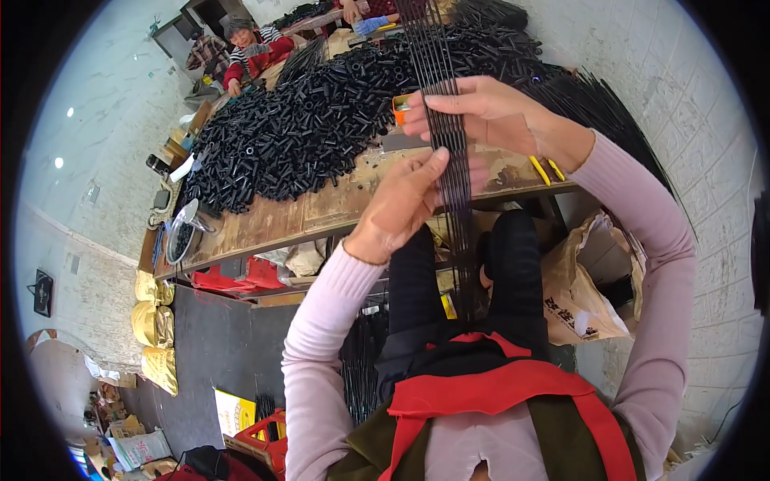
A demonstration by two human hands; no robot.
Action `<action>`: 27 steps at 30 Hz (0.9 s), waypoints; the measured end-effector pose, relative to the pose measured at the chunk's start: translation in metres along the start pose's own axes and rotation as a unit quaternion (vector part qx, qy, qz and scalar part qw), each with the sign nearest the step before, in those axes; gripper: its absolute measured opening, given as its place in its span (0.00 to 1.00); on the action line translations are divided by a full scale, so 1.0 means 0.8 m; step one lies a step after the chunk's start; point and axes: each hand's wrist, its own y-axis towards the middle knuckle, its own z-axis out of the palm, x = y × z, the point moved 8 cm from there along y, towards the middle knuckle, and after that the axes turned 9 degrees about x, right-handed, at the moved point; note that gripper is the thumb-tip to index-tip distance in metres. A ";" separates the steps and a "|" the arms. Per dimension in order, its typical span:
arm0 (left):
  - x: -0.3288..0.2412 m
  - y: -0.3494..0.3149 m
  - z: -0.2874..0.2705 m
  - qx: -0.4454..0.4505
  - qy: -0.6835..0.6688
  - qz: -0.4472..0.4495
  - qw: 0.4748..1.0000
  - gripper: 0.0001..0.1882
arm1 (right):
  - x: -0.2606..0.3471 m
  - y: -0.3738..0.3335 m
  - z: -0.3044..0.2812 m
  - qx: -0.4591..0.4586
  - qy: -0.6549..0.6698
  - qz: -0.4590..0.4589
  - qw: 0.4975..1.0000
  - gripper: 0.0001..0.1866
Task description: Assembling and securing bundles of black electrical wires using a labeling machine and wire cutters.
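Note:
Between my two hands a bundle of long, thin black rods (451, 172) stands nearly upright, spread flat like a fan. My right hand (489, 112) grips it higher up, thumb in front and fingers behind. Lower down, my left hand (413, 192) pinches the same bundle, its thumb lying across the rods. The lower ends hang past the table's edge, between my knees. Behind the bundle, a wide heap of short black tubes (297, 128) covers much of the wooden table (321, 212). A small orange box (399, 109) sits just behind my right fingers, partly hidden.
Yellow-handled pliers (545, 170) lie near the table's front edge. More long black rods (601, 104) rest at the right. A clear plastic container (191, 224) stands at the left corner. An open brown paper bag (581, 289) is beside my leg. Another person (261, 52) works across the table.

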 end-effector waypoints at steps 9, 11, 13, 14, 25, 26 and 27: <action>0.077 -0.017 -0.059 0.164 -0.398 0.036 0.902 0.34 | -0.096 -0.054 0.047 -0.011 -0.272 0.010 0.962 0.15; 0.103 -0.008 -0.083 0.031 -0.311 -0.065 0.948 0.37 | -0.186 -0.078 0.062 0.042 -0.192 0.030 0.980 0.11; 0.107 0.006 -0.132 -0.066 -0.226 -0.106 0.966 0.35 | -0.225 -0.083 0.071 0.052 -0.260 0.017 0.964 0.08; 0.103 0.023 -0.143 -0.068 -0.228 -0.103 0.966 0.35 | -0.232 -0.081 0.062 0.065 -0.269 0.041 0.960 0.09; 0.068 -0.024 -0.242 -0.102 0.190 -0.032 0.976 0.12 | -0.246 0.012 -0.045 -0.041 -0.245 -0.004 0.969 0.14; 0.052 -0.025 -0.184 -0.122 0.204 -0.078 0.968 0.11 | -0.243 0.010 -0.049 -0.057 -0.246 -0.018 0.967 0.14; 0.043 -0.035 -0.169 -0.124 0.328 -0.074 0.934 0.11 | -0.240 0.014 -0.041 -0.059 -0.246 -0.037 0.967 0.15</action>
